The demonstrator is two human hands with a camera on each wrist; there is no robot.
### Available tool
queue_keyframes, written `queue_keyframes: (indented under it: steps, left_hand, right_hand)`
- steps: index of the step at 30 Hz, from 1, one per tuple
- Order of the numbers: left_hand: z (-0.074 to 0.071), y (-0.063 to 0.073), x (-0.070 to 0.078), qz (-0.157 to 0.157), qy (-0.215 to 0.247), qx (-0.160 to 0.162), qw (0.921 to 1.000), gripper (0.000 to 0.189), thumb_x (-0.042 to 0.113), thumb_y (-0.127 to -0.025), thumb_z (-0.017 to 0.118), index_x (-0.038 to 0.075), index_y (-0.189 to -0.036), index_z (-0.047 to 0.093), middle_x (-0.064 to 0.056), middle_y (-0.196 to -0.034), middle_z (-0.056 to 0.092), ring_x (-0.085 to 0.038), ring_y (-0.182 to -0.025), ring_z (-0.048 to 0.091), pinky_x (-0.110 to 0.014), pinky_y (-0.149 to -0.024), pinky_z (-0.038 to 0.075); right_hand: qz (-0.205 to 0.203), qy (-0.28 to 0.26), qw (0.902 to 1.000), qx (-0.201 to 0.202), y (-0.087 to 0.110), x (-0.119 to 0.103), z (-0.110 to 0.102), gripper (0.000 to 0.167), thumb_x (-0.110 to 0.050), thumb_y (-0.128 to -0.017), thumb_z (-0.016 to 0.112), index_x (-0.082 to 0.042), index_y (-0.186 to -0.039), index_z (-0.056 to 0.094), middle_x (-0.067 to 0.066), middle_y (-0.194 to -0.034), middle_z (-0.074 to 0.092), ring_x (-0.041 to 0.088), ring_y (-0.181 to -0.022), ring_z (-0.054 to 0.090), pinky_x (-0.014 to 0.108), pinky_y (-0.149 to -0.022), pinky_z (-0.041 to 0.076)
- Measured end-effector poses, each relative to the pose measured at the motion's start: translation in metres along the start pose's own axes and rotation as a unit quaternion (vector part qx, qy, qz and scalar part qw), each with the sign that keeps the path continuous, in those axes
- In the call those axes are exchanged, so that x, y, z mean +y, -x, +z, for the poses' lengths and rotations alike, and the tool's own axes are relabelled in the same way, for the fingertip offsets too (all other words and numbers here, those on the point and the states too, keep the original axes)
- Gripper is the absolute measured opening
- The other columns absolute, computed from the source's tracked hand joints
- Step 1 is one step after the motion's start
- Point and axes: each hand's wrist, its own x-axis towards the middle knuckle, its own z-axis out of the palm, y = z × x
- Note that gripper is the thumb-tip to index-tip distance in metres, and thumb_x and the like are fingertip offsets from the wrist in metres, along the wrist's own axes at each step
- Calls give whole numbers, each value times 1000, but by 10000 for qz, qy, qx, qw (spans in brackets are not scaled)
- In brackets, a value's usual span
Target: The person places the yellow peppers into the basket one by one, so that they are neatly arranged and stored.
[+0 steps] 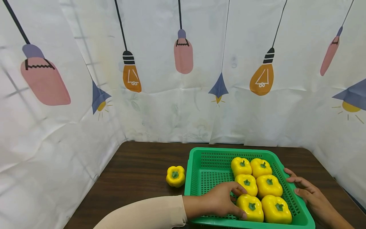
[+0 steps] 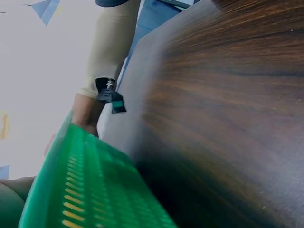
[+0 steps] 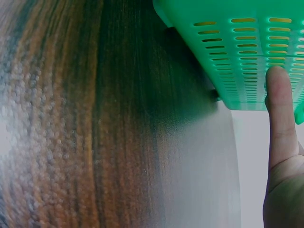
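In the head view, my left hand (image 1: 220,198) reaches into the green plastic basket (image 1: 197,152), its thumb and fingers around the near-left yellow bell pepper (image 1: 251,208). Several more yellow bell peppers (image 1: 268,186) sit stem-up beside and behind it, filling the basket's right side. My right hand (image 1: 311,194) touches the basket's right rim from outside. The right wrist view shows one straight finger (image 3: 279,95) against the slotted outer wall (image 3: 242,57). The left wrist view shows the basket wall (image 2: 90,175) from outside; the left hand's grip is hidden there.
Left of the basket, one yellow bell pepper (image 1: 175,176) lies on the dark wooden table (image 1: 137,178). A white cloth printed with lamps (image 1: 160,121) hangs behind and along the table's sides. Raised basket walls surround the peppers.
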Motion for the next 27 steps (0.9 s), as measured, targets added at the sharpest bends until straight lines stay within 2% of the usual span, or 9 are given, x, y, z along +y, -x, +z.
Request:
queue_keyframes:
  steps: [9, 14, 19, 23, 27]
  left_hand:
    - [-22, 9, 6, 100, 289, 110, 9995, 49, 14, -83, 88, 28, -124, 66, 8, -117, 61, -12, -103, 66, -25, -72, 56]
    - [-40, 18, 5, 217, 531, 228, 9981, 51, 15, -84, 88, 28, -128, 65, 6, -124, 59, -11, -108, 64, -28, -74, 57]
    - [-61, 29, 2, 406, 601, 427, 9965, 52, 17, -85, 87, 31, -129, 64, 7, -127, 57, -16, -116, 63, -29, -79, 57]
    - [-77, 39, -2, 478, 654, 608, 9949, 53, 17, -86, 86, 28, -132, 62, 2, -130, 56, -26, -122, 61, -32, -82, 58]
    - [-93, 47, -10, 519, 785, 838, 9920, 55, 15, -87, 85, 26, -135, 61, -3, -133, 55, -30, -125, 59, -37, -85, 58]
  right_hand:
    - [21, 98, 9999, 41, 0, 0, 0, 42, 8, -107, 21, 8, -146, 38, -24, -161, 24, -14, -139, 28, 27, -96, 53]
    - [81, 173, 9998, 89, 0, -1, 0, 41, 8, -108, 22, 8, -145, 39, -25, -161, 24, -15, -138, 28, 26, -96, 53]
    - [147, 111, 9998, 104, 0, -1, 0, 41, 7, -108, 22, 7, -145, 39, -26, -161, 24, -14, -138, 30, 29, -95, 54]
    - [131, 12, 9999, 72, 0, -1, -1, 42, 7, -108, 22, 7, -146, 39, -25, -161, 23, -14, -138, 30, 30, -96, 54]
    - [132, -46, 9999, 49, 0, 0, -1, 42, 7, -108, 21, 7, -146, 39, -26, -161, 23, -14, -138, 30, 30, -96, 54]
